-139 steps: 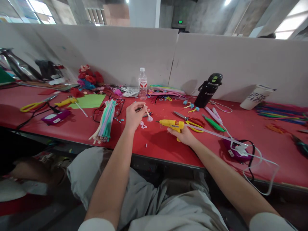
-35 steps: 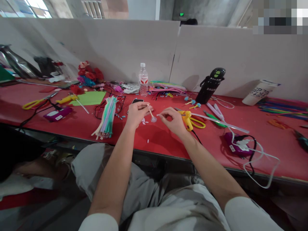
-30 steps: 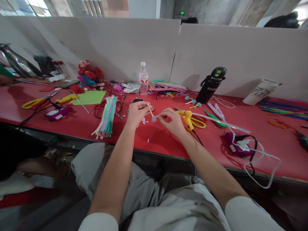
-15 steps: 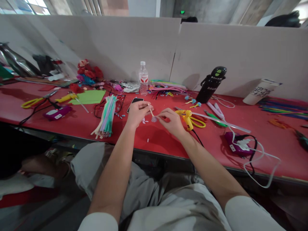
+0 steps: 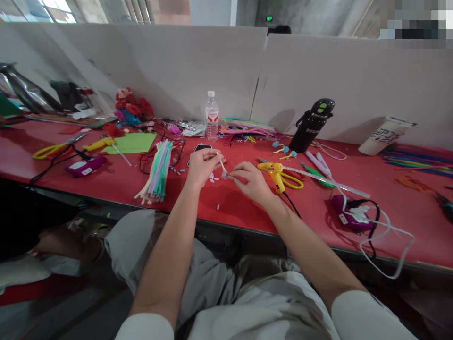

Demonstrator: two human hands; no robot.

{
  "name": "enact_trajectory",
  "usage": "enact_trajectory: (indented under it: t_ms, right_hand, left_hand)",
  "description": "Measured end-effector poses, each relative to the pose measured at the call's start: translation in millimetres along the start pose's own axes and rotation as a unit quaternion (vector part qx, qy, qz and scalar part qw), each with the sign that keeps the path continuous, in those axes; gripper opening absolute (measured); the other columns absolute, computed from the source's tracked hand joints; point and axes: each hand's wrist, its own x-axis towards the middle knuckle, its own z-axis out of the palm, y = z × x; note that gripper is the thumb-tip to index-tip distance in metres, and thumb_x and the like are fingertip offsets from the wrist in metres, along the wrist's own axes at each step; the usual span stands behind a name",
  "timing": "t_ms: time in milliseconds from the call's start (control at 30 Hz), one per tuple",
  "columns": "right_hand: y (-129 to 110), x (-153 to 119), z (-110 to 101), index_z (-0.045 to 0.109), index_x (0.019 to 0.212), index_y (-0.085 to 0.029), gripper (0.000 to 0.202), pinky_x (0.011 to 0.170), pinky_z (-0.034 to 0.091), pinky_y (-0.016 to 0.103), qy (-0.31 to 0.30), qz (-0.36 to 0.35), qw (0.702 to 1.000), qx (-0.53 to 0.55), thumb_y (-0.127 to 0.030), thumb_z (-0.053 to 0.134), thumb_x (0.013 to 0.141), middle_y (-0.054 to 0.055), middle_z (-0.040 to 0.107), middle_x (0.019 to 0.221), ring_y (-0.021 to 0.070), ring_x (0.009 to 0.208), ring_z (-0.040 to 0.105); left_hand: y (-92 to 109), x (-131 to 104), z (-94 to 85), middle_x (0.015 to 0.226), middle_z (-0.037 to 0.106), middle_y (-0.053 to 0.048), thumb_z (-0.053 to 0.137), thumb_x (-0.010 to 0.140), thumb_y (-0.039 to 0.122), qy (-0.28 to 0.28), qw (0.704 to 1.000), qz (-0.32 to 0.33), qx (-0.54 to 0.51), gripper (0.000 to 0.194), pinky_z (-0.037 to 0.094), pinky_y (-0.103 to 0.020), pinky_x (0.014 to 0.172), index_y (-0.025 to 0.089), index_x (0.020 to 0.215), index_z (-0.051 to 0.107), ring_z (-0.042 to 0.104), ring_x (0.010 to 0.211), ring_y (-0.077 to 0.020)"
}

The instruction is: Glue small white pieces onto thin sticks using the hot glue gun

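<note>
My left hand (image 5: 205, 166) pinches the cream stem of a small pipe-cleaner flower (image 5: 224, 174), whose pale purple head hangs at the lower end. The fingertips of my right hand (image 5: 249, 179) are closed at the edge of that purple head; exactly what lies between them is too small to make out. Under the hands, short pale cut pieces (image 5: 212, 178) are scattered on the red table. A phone (image 5: 202, 148) lies partly hidden behind my left hand. To the right of my right hand is a yellow glue gun (image 5: 275, 175) with a clear glue stick, beside yellow-handled scissors (image 5: 294, 182).
A bundle of pastel pipe cleaners (image 5: 158, 172) lies left. Behind stand a water bottle (image 5: 212, 118) and a black flask (image 5: 311, 126); small blue-headed flowers (image 5: 284, 149) lie nearby. Right are green pliers (image 5: 318, 175) and a purple power socket (image 5: 348, 215) with loose cables. A person sits at far left.
The purple flower head has turned slightly and shifted a little left between my fingers. My right fingertips have moved slightly with it, and both hands otherwise keep their places.
</note>
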Motion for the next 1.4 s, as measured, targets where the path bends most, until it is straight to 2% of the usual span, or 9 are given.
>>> enact_trajectory:
  t_ms: [67,133,200,267,333,400,700,933,1400]
  right_hand:
    - [-1,1,1,0.07,0.089,-0.024,0.017,0.082,0.051,0.037,0.024,0.056,0.997,0.049,-0.038,0.059,0.09,0.006,0.065,0.092,0.02,0.087,0.061]
    - [1,3,2,0.066,0.088,-0.023,0.02,0.078,0.053,0.035,0.048,0.147,0.979,0.13,-0.042,0.06,0.088,0.005,0.066,0.087,0.0188,0.082,0.063]
    - [4,6,4,0.062,0.087,-0.022,0.023,0.075,0.055,0.035,0.051,0.251,0.937,0.237,-0.045,0.062,0.084,0.004,0.068,0.083,0.0186,0.079,0.065]
    - [6,8,6,0.059,0.086,-0.022,0.024,0.075,0.056,0.036,0.026,0.334,0.88,0.338,-0.045,0.064,0.079,0.003,0.07,0.079,0.0191,0.077,0.068]
    - [5,9,5,0.056,0.083,-0.022,0.023,0.076,0.057,0.037,0.001,0.375,0.835,0.403,-0.041,0.066,0.076,0.003,0.071,0.077,0.0194,0.075,0.07]
    - [3,10,5,0.053,0.082,-0.022,0.024,0.075,0.057,0.037,-0.009,0.385,0.816,0.43,-0.036,0.069,0.072,0.003,0.072,0.074,0.0193,0.072,0.071]
    - [-1,8,5,0.042,0.077,-0.023,0.038,0.07,0.055,0.031,0.02,0.377,0.82,0.431,-0.028,0.077,0.064,-0.001,0.07,0.068,0.0164,0.066,0.07]
    - [2,8,7,0.041,0.076,-0.023,0.038,0.07,0.055,0.03,0.034,0.375,0.82,0.43,-0.024,0.076,0.062,-0.002,0.069,0.067,0.0151,0.066,0.07]
    - [1,7,7,0.041,0.073,-0.023,0.04,0.074,0.054,0.031,0.046,0.386,0.817,0.425,-0.027,0.078,0.059,-0.002,0.069,0.07,0.0162,0.069,0.07]
  left_hand:
    - [2,-1,-0.1,0.082,0.073,-0.008,0.079,0.07,0.023,-0.006,1.0,0.017,-0.002,0.025,0.061,-0.041,0.083,0.011,0.089,0.069,0.073,0.078,-0.0213]
    - [5,-2,0.0,0.083,0.073,-0.008,0.081,0.069,0.026,-0.022,0.999,0.037,-0.002,0.028,0.061,-0.04,0.083,0.012,0.09,0.069,0.073,0.079,-0.0214]
    - [7,-3,0.6,0.084,0.073,-0.007,0.082,0.068,0.03,-0.04,0.998,0.052,-0.003,0.032,0.061,-0.04,0.083,0.013,0.091,0.069,0.073,0.081,-0.0218]
    - [9,-4,1.5,0.084,0.073,-0.007,0.083,0.067,0.033,-0.054,0.997,0.061,-0.005,0.035,0.061,-0.04,0.085,0.013,0.092,0.07,0.073,0.084,-0.0224]
    - [10,-5,2.5,0.085,0.073,-0.007,0.083,0.066,0.035,-0.062,0.996,0.066,-0.004,0.036,0.06,-0.04,0.086,0.013,0.092,0.07,0.073,0.086,-0.0228]
    - [11,-6,3.2,0.086,0.073,-0.007,0.083,0.067,0.037,-0.065,0.996,0.065,0.002,0.037,0.06,-0.04,0.087,0.014,0.092,0.07,0.073,0.087,-0.0227]
    - [9,-8,5.6,0.089,0.074,-0.009,0.08,0.071,0.037,-0.088,0.993,0.082,0.02,0.034,0.061,-0.036,0.081,0.014,0.094,0.071,0.073,0.086,-0.0238]
    - [8,-9,7.1,0.088,0.074,-0.009,0.079,0.072,0.037,-0.091,0.991,0.098,0.023,0.033,0.061,-0.037,0.081,0.014,0.094,0.072,0.073,0.084,-0.0236]
    - [4,-11,5.5,0.089,0.075,-0.01,0.076,0.076,0.039,-0.115,0.985,0.119,0.053,0.031,0.061,-0.036,0.079,0.014,0.095,0.074,0.073,0.085,-0.0234]
